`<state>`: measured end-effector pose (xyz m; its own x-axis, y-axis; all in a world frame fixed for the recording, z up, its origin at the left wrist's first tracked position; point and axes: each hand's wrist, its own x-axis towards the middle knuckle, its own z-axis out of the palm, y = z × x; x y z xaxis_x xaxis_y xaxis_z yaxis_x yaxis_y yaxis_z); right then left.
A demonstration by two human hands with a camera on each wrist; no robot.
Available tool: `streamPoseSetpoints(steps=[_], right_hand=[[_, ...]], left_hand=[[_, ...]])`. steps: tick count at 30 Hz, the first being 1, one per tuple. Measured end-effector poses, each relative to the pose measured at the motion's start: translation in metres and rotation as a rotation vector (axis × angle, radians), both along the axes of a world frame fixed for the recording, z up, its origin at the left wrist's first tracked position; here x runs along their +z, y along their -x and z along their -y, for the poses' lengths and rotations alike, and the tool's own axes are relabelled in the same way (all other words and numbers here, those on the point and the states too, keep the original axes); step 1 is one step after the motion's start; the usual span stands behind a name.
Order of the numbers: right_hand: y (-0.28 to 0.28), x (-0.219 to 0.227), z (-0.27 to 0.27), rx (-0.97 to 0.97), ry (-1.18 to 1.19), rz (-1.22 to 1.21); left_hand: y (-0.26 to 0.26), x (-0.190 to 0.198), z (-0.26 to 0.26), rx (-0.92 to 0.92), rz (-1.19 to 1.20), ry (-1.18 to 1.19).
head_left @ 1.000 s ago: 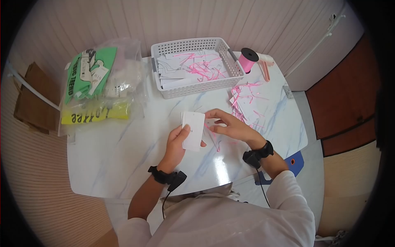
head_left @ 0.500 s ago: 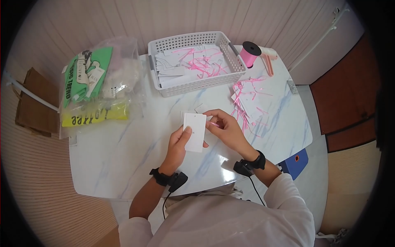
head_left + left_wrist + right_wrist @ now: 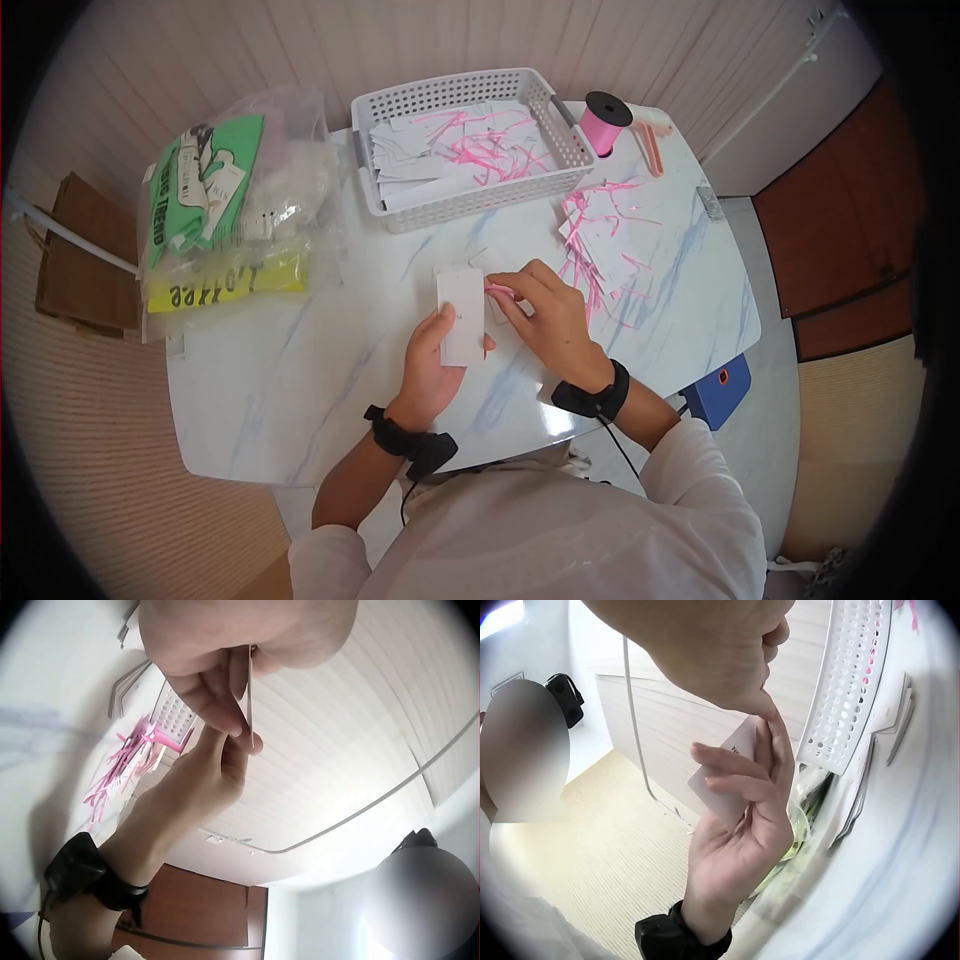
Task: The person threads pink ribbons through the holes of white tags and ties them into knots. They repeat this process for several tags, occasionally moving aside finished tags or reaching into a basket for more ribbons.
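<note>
My left hand [image 3: 432,365] holds a white card [image 3: 462,318] upright over the table, thumb on its face and fingers behind. Small print shows on the card, and it is seen edge-on in the left wrist view. At the card's upper right side, the thumb and fingertips of my right hand [image 3: 560,325] pinch a short piece of pink ribbon [image 3: 499,289]. The ribbon's end beside the card is partly covered by fingers. Loose white cards [image 3: 856,795] lie on the table just behind the hands.
A white perforated basket [image 3: 480,208] contains cards and pink ribbons. Right of it stand a pink ribbon spool [image 3: 600,135] and pink-handled scissors-like tool [image 3: 652,155]. Ribboned cards [image 3: 600,245] are heaped at the right. Clear plastic bags [image 3: 290,215] with green and yellow contents lie left.
My right hand has closed from loosely spread fingers to a pinch on the ribbon. Pink strands seen on the table beside the card are gone from there. Both hands have shifted slightly left.
</note>
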<state>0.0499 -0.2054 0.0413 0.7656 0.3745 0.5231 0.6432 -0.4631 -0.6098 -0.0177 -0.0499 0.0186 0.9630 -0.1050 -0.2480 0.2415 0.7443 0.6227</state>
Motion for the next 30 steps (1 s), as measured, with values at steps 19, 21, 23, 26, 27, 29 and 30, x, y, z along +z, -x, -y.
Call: streamPoseSetpoints(steps=[19,21,23,26,27,29,30], right_hand=[[0.007,0.017,-0.009,0.095,-0.222,-0.264],[0.007,0.014,-0.013,0.092,-0.224,-0.285],[0.007,0.013,-0.014,0.088,-0.225,-0.309],[0.006,0.013,-0.016,0.097,-0.189,-0.187],[0.007,0.014,-0.016,0.093,-0.205,-0.224],[0.008,0.015,-0.017,0.089,-0.220,-0.261],[0.008,0.016,-0.018,0.081,-0.230,-0.283]], left_hand=[[0.003,0.005,0.012,0.186,0.278,-0.812],[0.003,0.000,0.011,0.237,0.324,-0.939],[0.004,-0.002,0.011,0.217,0.326,-0.957],[0.005,0.000,0.014,0.248,0.361,-0.963],[0.005,0.000,0.013,0.250,0.359,-0.962],[0.006,0.000,0.013,0.213,0.351,-0.977],[0.007,0.000,0.012,0.214,0.350,-0.976]])
